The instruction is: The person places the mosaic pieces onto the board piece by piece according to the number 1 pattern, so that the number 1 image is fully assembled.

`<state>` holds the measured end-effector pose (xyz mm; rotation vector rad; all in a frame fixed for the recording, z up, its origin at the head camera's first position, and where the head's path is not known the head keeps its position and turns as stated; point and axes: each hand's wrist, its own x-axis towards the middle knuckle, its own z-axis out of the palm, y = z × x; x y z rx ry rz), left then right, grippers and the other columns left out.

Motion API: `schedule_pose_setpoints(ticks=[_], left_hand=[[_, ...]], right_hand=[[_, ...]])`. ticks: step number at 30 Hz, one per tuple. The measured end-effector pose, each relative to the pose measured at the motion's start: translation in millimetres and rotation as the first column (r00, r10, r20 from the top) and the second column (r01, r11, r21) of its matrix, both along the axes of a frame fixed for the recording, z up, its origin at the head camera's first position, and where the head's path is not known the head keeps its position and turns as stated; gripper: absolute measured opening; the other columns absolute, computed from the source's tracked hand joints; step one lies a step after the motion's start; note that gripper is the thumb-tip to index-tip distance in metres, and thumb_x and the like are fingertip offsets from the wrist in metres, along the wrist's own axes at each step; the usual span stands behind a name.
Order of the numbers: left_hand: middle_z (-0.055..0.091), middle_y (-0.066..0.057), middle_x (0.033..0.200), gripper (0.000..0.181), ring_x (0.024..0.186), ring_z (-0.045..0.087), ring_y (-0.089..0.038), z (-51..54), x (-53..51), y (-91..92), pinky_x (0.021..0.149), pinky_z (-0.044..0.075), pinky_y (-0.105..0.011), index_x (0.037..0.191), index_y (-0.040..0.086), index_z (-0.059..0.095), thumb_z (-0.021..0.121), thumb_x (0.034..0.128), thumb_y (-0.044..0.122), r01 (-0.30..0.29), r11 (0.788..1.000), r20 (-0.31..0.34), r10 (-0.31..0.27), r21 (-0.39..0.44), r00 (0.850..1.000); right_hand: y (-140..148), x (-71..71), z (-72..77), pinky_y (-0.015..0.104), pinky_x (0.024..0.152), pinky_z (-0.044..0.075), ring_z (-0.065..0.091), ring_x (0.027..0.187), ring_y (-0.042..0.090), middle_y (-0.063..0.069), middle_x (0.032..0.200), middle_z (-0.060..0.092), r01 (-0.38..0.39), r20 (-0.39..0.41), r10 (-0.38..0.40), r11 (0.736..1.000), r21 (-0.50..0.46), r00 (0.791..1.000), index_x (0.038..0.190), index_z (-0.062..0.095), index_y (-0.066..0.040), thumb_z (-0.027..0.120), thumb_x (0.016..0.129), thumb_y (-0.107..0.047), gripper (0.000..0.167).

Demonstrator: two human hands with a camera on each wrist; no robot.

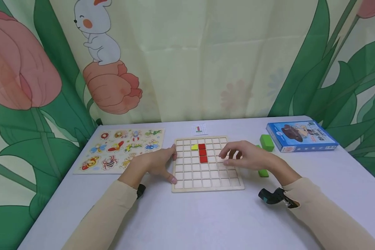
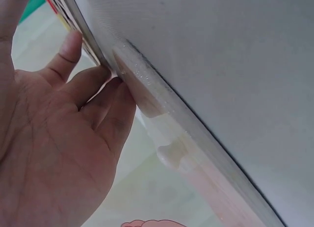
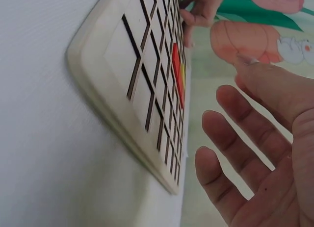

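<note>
A square wooden grid board (image 1: pixel 210 190) lies flat on the table. In its upper middle a red strip (image 1: pixel 202 152) spans three cells of one column, and a yellow square (image 1: pixel 194 147) sits left of the strip's top. My left hand (image 1: pixel 154 161) rests along the board's left edge, thumb by the near-left corner and fingers farther up. Over the board's right side my right hand (image 1: pixel 248 155) hovers with loosely bent fingers. Nothing shows between those fingers (image 3: pixel 216 170) in the right wrist view. Green blocks (image 1: pixel 267 142) lie right of the board, partly hidden by the right hand.
A small card (image 1: pixel 199 129) with a printed coloured grid pattern lies behind the board. To the left is a puzzle board (image 1: pixel 90 152) with insect pictures. A blue box (image 1: pixel 301 135) stands at the back right, before a printed curtain (image 1: pixel 206 62).
</note>
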<state>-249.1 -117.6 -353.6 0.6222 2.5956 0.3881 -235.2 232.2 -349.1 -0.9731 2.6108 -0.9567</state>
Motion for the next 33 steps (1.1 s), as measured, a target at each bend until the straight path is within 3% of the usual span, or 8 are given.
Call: schedule_pose_setpoints(ticks=[10, 20, 26, 33], left_hand=[[0.054, -0.004, 0.116, 0.082, 0.109, 0.05, -0.019, 0.6, -1.6, -4.1, 0.092, 0.041, -0.036, 0.121, 0.02, 0.045, 0.093, 0.0651, 0.057, 0.016, 1.0, -0.009, -0.016, -0.019, 1.0], [0.053, -0.006, 0.121, 0.082, 0.109, 0.049, -0.021, 0.8, 1.0, -1.1, 0.09, 0.041, -0.037, 0.121, 0.019, 0.045, 0.094, 0.0654, 0.053, 0.011, 1.0, -0.005, -0.011, 0.013, 1.0], [0.053, -0.006, 0.119, 0.082, 0.109, 0.049, -0.02, -1.0, 1.5, -0.9, 0.091, 0.04, -0.036, 0.121, 0.018, 0.045, 0.094, 0.0653, 0.053, 0.012, 1.0, -0.001, -0.012, 0.01, 1.0], [0.053, -0.005, 0.122, 0.084, 0.11, 0.049, -0.02, -0.5, 0.7, 0.2, 0.091, 0.041, -0.036, 0.124, 0.019, 0.045, 0.093, 0.0652, 0.055, 0.011, 1.0, -0.009, -0.011, -0.001, 1.0]], right_hand=[[27, 10.4, -13.1, 0.032, 0.082, 0.054, 0.064, 0.092, 0.016, 0.0, 0.11, 0.071, 0.013, -0.015, -0.013, 0.999, -0.036, 1.0, 0.116, 0.072, -0.017, 0.077, 0.094, -0.027, 0.024], [60, 24.1, -7.7, 0.029, 0.079, 0.054, 0.063, 0.092, 0.011, -0.002, 0.109, 0.069, 0.053, -0.037, -0.053, 0.999, -0.005, 0.998, 0.115, 0.072, -0.019, 0.079, 0.093, -0.03, 0.025], [75, 31.6, -14.7, 0.029, 0.081, 0.053, 0.062, 0.094, 0.012, -0.006, 0.108, 0.068, 0.075, -0.026, -0.074, 0.997, 0.019, 0.997, 0.116, 0.071, -0.022, 0.08, 0.091, -0.034, 0.029], [91, 33.8, -11.0, 0.029, 0.08, 0.053, 0.062, 0.095, 0.014, -0.007, 0.108, 0.068, 0.112, -0.076, -0.109, 0.993, 0.043, 0.991, 0.116, 0.07, -0.022, 0.085, 0.085, -0.036, 0.037]])
